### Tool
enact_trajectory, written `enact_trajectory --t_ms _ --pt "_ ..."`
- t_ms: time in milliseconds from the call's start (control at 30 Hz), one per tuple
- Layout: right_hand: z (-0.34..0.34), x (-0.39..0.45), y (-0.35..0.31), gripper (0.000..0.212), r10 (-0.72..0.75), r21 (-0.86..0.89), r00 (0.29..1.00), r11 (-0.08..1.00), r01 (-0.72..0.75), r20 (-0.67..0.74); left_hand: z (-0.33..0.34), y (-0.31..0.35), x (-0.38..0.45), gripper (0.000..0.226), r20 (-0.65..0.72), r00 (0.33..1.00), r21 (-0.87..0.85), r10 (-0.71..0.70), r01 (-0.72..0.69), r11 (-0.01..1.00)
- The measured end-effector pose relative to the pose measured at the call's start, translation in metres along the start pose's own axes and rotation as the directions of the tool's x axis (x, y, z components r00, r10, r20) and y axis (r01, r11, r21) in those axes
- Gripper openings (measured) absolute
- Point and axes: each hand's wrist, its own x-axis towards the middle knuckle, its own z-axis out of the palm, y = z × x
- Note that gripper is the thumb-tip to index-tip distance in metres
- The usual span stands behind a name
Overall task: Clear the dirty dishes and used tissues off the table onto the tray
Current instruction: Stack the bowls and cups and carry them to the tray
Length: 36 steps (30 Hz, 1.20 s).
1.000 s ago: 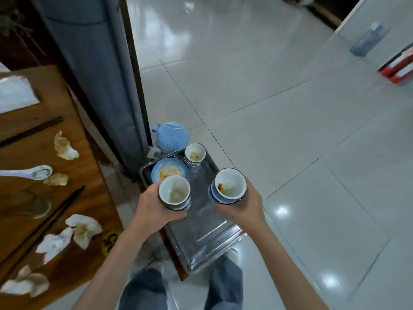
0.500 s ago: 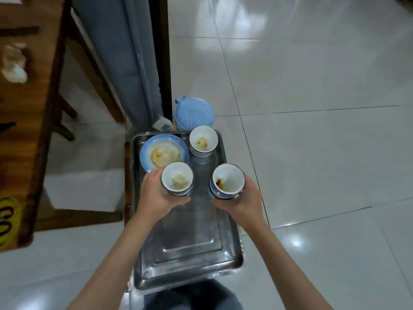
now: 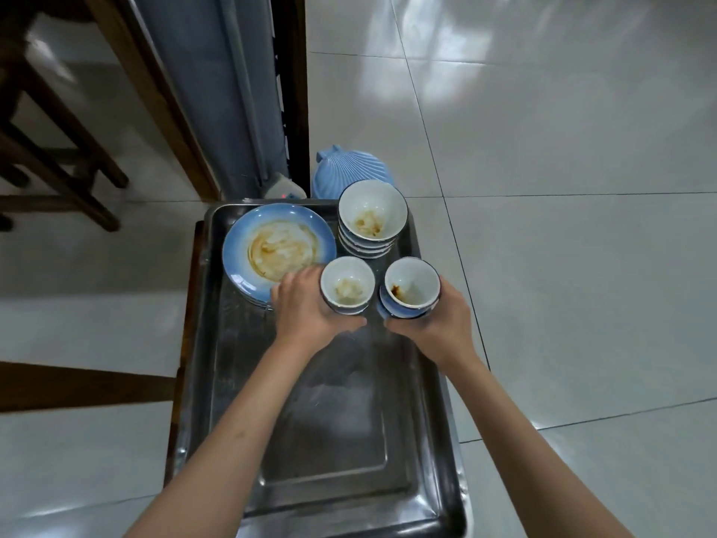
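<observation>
- Left hand (image 3: 306, 308), centre of frame: fingers curled round a small white-lined, dark-rimmed cup (image 3: 347, 285) smeared with pale residue. The cup looks like the top of a short stack; count not readable.
- Right hand (image 3: 438, 324), just right of centre: fingers wrapped round a second white-lined cup with a blue outside (image 3: 412, 288), brown stain on its inner wall. It sits in at least one more blue piece below.
- Both held cups are over the upper half of a rectangular stainless-steel tray (image 3: 326, 432), close to each other. Cannot tell whether they touch the tray floor.
- On the tray, upper left: round blue plate with brown sauce streaks (image 3: 277, 246), on top of another plate. The left hand's fingertips overlap its near rim.
- On the tray, upper right: stack of white-lined bowls, top one stained brown (image 3: 371, 217), just beyond the two held cups.
- Beyond the tray's far edge: pale blue shell-shaped ribbed plastic item (image 3: 349, 168) on the glossy white tiled floor (image 3: 562, 149).
- Upper left of frame: dark wooden furniture legs (image 3: 58, 141) and a grey-blue panel (image 3: 217, 91).
</observation>
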Motion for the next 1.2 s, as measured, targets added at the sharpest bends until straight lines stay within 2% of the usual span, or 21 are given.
enact_trajectory --t_ms 200,500,733,800,933,1200 --pt "0.014 0.014 0.022 0.061 -0.003 -0.022 1.000 1.000 0.004 0.010 0.017 -0.004 0.005 0.076 -0.044 0.999 0.073 0.027 -0.023 0.997" --pt "0.015 0.026 0.034 0.063 -0.025 -0.052 0.999 0.998 0.026 0.032 0.033 -0.009 0.008 0.082 -0.023 1.000 0.024 -0.008 0.008 1.000" --pt "0.020 0.028 0.036 0.060 -0.043 -0.036 0.999 0.998 0.044 0.033 0.036 -0.014 0.008 0.084 -0.032 0.999 0.042 0.033 -0.032 0.999" --pt "0.021 0.028 0.039 0.065 -0.049 -0.049 0.998 0.998 0.050 0.031 0.036 -0.014 0.008 0.085 -0.030 0.999 0.046 0.036 -0.035 0.998" --pt "0.023 0.028 0.044 0.088 -0.062 -0.058 0.997 0.996 0.064 0.040 0.036 -0.015 0.007 0.088 -0.026 0.998 0.044 0.054 -0.052 0.998" --pt "0.024 0.033 0.046 0.097 -0.027 -0.051 0.997 0.998 0.030 0.069 0.035 -0.015 0.007 0.092 -0.033 0.998 -0.007 0.053 -0.053 0.999"
